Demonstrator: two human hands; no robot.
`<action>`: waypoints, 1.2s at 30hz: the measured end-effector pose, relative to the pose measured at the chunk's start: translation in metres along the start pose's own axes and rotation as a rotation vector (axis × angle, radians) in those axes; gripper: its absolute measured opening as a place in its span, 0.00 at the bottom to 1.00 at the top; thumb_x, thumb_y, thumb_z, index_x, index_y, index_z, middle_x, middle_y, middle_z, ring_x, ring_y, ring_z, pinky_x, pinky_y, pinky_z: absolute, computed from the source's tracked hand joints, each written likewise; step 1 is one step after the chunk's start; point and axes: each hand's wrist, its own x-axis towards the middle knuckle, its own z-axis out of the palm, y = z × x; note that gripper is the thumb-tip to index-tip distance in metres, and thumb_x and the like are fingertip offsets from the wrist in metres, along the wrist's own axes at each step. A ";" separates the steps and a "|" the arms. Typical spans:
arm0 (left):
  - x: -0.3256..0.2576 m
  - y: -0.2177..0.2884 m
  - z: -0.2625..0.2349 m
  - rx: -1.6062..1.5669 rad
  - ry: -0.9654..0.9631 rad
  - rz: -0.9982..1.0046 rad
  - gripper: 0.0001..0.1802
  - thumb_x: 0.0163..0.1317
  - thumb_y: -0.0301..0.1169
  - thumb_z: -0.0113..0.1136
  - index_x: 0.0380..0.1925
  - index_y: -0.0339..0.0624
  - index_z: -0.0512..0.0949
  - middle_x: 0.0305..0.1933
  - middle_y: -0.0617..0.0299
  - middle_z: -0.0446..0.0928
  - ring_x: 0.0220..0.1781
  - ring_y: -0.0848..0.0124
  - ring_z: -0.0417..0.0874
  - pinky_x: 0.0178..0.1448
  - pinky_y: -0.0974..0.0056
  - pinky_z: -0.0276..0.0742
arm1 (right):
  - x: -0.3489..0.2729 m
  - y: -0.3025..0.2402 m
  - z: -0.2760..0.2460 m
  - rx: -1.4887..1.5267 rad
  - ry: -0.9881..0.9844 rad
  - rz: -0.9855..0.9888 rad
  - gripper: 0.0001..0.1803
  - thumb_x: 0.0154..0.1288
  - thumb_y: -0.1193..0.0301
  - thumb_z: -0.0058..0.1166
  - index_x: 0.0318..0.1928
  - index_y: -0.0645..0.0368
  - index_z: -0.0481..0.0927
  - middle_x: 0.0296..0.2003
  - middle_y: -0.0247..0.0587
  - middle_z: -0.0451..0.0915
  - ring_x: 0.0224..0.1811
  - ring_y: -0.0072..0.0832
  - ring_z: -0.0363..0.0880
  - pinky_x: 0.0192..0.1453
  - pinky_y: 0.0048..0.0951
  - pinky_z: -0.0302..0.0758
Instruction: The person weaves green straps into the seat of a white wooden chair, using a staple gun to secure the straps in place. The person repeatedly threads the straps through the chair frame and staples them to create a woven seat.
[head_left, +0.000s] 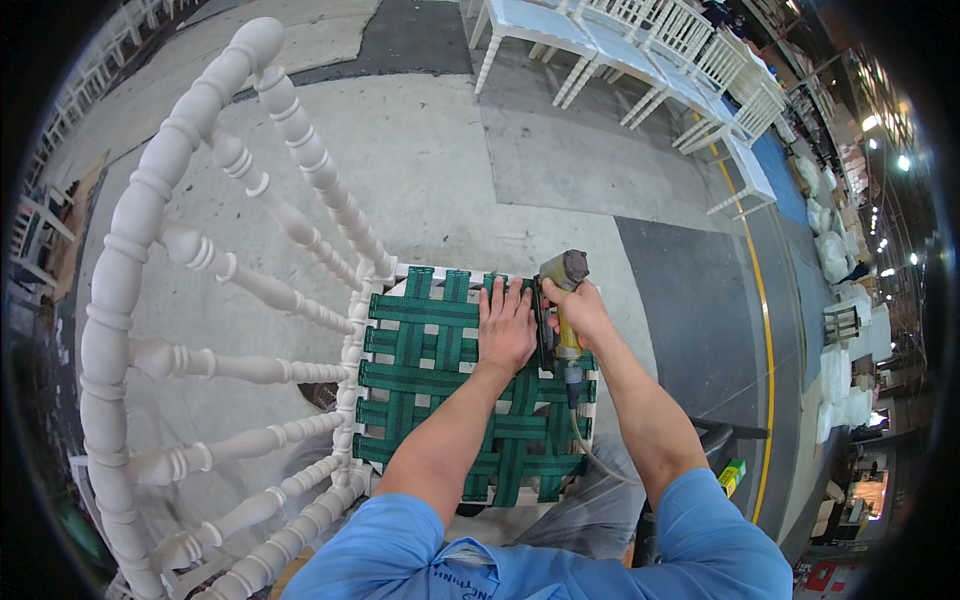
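Observation:
A white chair (108, 320) with a turned-spindle back stands in front of me, its back toward the left. Dark green webbing straps (425, 378) are woven across its seat frame. My left hand (508, 328) lies flat on the webbing near the far edge, fingers stretched out and pointing away from me. Just right of it, my right hand (584, 312) grips a yellow and grey pneumatic staple gun (567, 268) at the seat's far right corner. The gun's nose is partly hidden, so contact with the frame cannot be made out. An air hose (603, 464) runs from the gun's handle toward me.
White chairs (545, 28) stand in a row at the far right. A green and yellow box (733, 476) sits by my right elbow. Dark mats (690, 320) and a yellow floor line (768, 370) lie to the right. Wrapped white bundles (832, 256) line the right side.

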 end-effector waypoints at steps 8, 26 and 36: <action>-0.001 -0.003 0.000 -0.130 0.196 0.039 0.19 0.70 0.34 0.58 0.57 0.38 0.84 0.76 0.49 0.70 0.82 0.45 0.63 0.86 0.37 0.52 | -0.003 -0.002 0.007 -0.007 -0.020 0.012 0.13 0.75 0.62 0.65 0.40 0.58 0.81 0.29 0.35 0.81 0.18 0.24 0.75 0.20 0.29 0.71; 0.000 -0.003 -0.003 -0.186 0.224 0.029 0.17 0.70 0.32 0.58 0.51 0.34 0.85 0.73 0.47 0.72 0.80 0.44 0.65 0.86 0.39 0.52 | -0.007 -0.004 0.006 -0.087 0.012 0.064 0.14 0.75 0.62 0.65 0.44 0.60 0.82 0.31 0.35 0.81 0.19 0.25 0.75 0.21 0.30 0.72; 0.001 -0.002 -0.005 -0.149 0.120 -0.012 0.19 0.70 0.34 0.57 0.53 0.33 0.85 0.75 0.46 0.71 0.82 0.46 0.63 0.87 0.41 0.52 | -0.017 -0.002 -0.015 -0.041 -0.028 0.012 0.14 0.75 0.61 0.65 0.47 0.59 0.81 0.34 0.35 0.81 0.20 0.25 0.77 0.21 0.29 0.72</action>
